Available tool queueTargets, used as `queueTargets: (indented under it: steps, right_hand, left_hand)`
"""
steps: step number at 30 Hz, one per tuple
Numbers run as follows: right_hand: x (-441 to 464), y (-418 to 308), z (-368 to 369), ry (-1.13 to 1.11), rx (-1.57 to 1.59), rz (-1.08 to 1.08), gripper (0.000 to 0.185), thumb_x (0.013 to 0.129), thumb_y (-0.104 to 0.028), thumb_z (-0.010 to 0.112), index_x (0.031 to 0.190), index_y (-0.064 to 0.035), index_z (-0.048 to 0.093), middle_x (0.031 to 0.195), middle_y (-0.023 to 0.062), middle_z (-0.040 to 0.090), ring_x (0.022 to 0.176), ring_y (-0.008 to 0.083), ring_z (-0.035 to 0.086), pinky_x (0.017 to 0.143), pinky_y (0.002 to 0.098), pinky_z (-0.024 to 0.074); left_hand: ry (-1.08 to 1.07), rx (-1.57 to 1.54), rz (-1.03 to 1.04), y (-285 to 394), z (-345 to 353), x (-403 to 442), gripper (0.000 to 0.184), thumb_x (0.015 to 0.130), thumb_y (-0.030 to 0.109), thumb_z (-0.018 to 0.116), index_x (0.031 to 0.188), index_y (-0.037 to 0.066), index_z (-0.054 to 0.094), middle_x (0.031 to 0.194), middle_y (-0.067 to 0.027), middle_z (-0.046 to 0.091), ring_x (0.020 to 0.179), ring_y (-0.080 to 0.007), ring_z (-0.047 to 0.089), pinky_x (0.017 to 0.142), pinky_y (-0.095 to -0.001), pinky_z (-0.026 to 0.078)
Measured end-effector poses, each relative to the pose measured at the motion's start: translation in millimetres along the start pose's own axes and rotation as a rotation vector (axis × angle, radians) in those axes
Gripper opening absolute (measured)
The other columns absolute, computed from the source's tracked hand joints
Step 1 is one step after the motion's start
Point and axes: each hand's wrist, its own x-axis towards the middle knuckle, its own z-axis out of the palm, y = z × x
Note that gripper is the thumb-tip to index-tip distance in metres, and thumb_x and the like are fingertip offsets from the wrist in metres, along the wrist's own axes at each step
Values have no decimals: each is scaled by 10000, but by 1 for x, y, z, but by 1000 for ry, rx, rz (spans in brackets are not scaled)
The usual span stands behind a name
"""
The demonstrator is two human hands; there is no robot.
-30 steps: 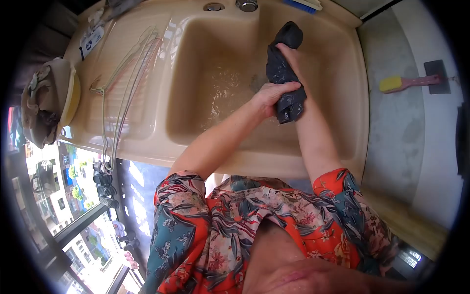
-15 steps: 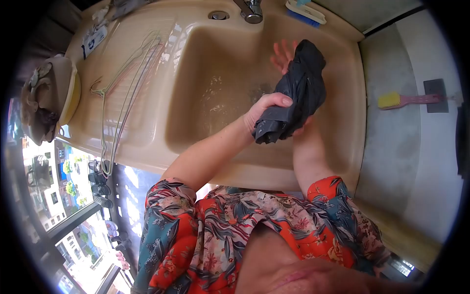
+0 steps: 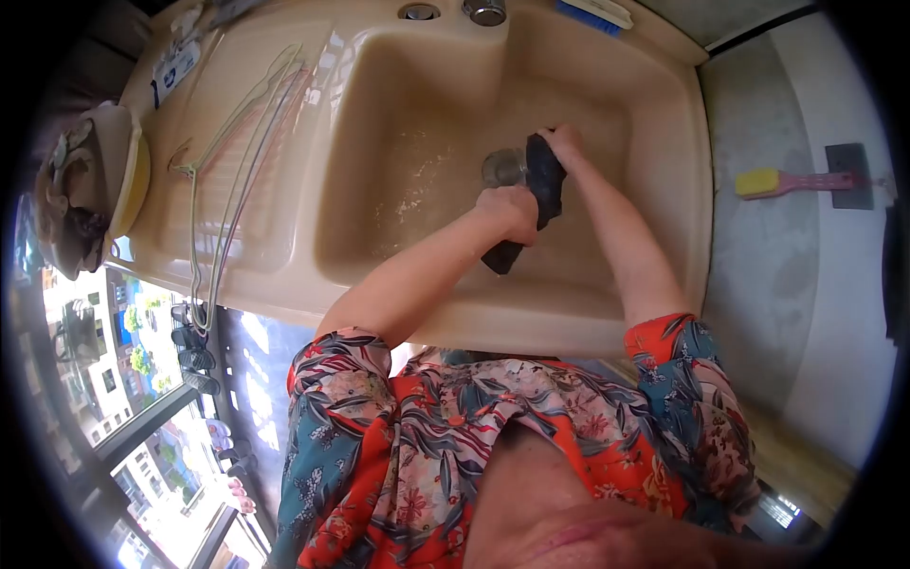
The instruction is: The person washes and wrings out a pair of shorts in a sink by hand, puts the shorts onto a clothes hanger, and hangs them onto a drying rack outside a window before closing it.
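Note:
A dark, wet-looking cloth is bunched into a narrow roll low inside the beige sink. My left hand is closed around its nearer part, and a loose end hangs out below the fist. At the far end of the roll, my right hand grips the cloth with curled fingers. Just left of the cloth is the round drain, partly covered by my left hand. Whether the cloth touches the sink floor I cannot tell.
Wire hangers lie on the ribbed drainboard at left. Beyond them stands a yellowish basin heaped with brown cloth. A tap and blue-bristled brush are at the back. A pink-handled brush hangs on the right wall.
The cloth has gone down into the sink and is squeezed narrower. My right hand, open behind it before, now grips its far end. The view has shifted slightly.

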Motion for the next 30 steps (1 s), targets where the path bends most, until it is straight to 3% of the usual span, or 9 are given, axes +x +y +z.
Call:
queueTargets:
  steps: [4,8,10,13,16,21,25,28,30]
  right_hand:
    - [24,17,10,-93,311,16,453,793,-422,590,968,-7,644,935,187,655,853,282,649,740,402,500]
    - [-8,-30,-92,-578,931,116,781,766,-562,620,1312,-39,424,1224,153,547,989,268,602,801,391,494]
    - [-30,-12,-123,-565,1301,-389,953,710,-628,630,1393,-57,288,1380,154,386,1183,258,472,961,413,398]
    - [-1,31,-105,-676,1799,-663,1009,718,-622,620,1443,-104,147,1482,140,185,1313,287,295,1019,427,319]
    - [-29,-55,-93,-977,1817,-1201,673,864,-507,514,1387,-142,297,1441,141,255,1307,292,285,1008,426,334]
    - [-34,-72,-154,-1197,1891,-1336,492,883,-398,519,1271,-112,418,1365,142,330,1221,285,371,926,429,405]
    - [-48,-60,-177,-260,1157,-445,232,831,-218,589,996,-55,577,881,87,595,763,178,570,659,293,488]
    - [-19,-40,-94,115,627,-312,231,687,-166,666,867,-26,632,760,65,618,697,166,588,637,295,475]
    - [-19,-42,-74,241,684,-351,203,680,-139,674,845,-30,623,754,56,617,697,153,587,648,288,481]
  left_hand:
    - [98,-295,46,-20,-13,2,682,619,247,702,1203,-34,491,981,-174,622,919,-257,613,788,-333,490]
    - [-97,-1343,420,-20,-38,-17,634,627,209,689,1182,-17,481,909,-152,614,794,-256,614,720,-318,505]
    - [-245,-1646,525,-21,-39,-21,536,667,275,623,1113,5,498,870,-150,579,653,-258,574,584,-305,490]
    - [-508,-1912,843,-14,-40,-21,544,679,376,558,1075,8,504,853,-169,550,582,-267,537,465,-312,442]
    - [-591,-1968,758,-4,-32,-30,574,659,382,572,1076,-6,498,847,-176,546,567,-272,535,449,-323,435]
    - [-698,-1804,899,0,-37,-46,520,664,297,601,1044,-54,540,876,-184,616,715,-259,613,645,-324,514]
    - [-80,-1319,568,3,-55,-48,570,598,175,707,1105,-7,520,940,-151,618,816,-269,614,744,-314,507]
    - [394,-348,97,-19,-15,3,624,590,219,719,1135,1,507,973,-170,626,879,-305,621,766,-359,504]
    - [464,-233,-77,-43,-16,19,655,564,282,740,1122,12,526,972,-172,634,910,-304,624,777,-369,506]
